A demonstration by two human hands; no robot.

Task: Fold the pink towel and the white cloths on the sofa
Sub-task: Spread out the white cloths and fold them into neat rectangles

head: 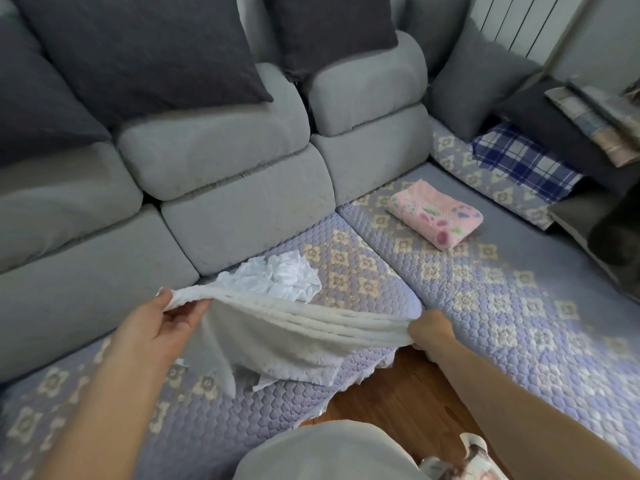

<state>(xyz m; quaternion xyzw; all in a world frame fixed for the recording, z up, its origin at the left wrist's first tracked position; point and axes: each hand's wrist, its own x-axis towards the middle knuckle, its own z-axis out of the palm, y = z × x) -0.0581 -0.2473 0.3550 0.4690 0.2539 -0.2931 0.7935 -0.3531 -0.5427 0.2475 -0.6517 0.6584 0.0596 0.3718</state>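
White cloth (277,337), the textured one, hangs stretched between the person's two hands just above the front of the sofa seat, its lower part draping onto the quilted lilac seat cover (194,431). The left hand (162,320) pinches one top corner between thumb and curled fingers; the right hand (427,332) is closed around the opposite corner, bunching the fabric. The top edge is pulled fairly taut between them, so I judge this cloth to be at the start of its fold, not yet doubled over.

Just behind it, close to the grey back cushion (242,216), a second white cloth (277,277) lies crumpled in a heap on the seat, still unfolded.

Farther off, on the corner seat to the right, the pink towel (434,214) sits as a neat folded rectangle, well apart from the white ones; that part looks finished.

So roughly one of three pieces seems done, one is in hand, one waits. No baskets or other containers show.
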